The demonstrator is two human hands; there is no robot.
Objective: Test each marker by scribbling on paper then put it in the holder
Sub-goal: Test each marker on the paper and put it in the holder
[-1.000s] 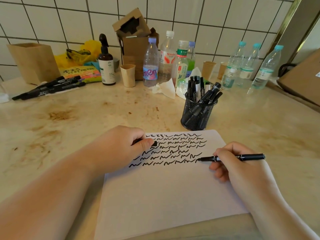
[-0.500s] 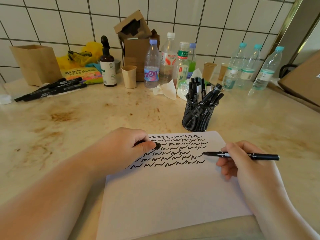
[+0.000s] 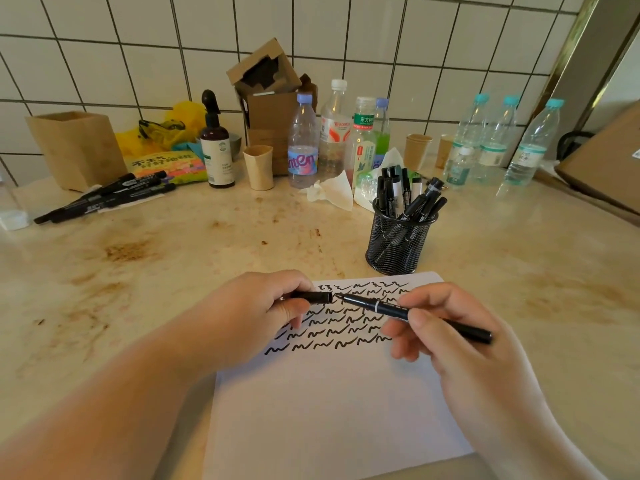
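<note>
1. Paper, a plain white matte sheet, lies flat on the near counter, its far half filled with rows of black squiggles.
2. Both hands hover over those squiggles. The right hand pinches the marker, a slim black round barrel with a pale ring, its fine tip pointing left. The left hand is curled narrowly around the cap, a short black tube whose open mouth faces right.
3. Tip and cap mouth are just apart and nearly in line, so the step in hand looks like recapping.
4. To do it well: keep barrel and cap on one axis, slide the tip straight in without brushing the rim, and push until the cap seats. Smooth plastic will likely slip, so a firm pinch near the ring should help. A tilted entry could smear ink on the fingers.
5. Farther and to the right, just beyond the paper's far edge, stands the holder, a round black wire-mesh cup already bristling with markers; the capped one should drop in upright.
6. At far left, more markers lie loose in a bunch, apparently not yet tested.
7. The counter is pale, glossy stone with brown stains; clear plastic bottles and cardboard boxes stand against a white tiled wall.
</note>
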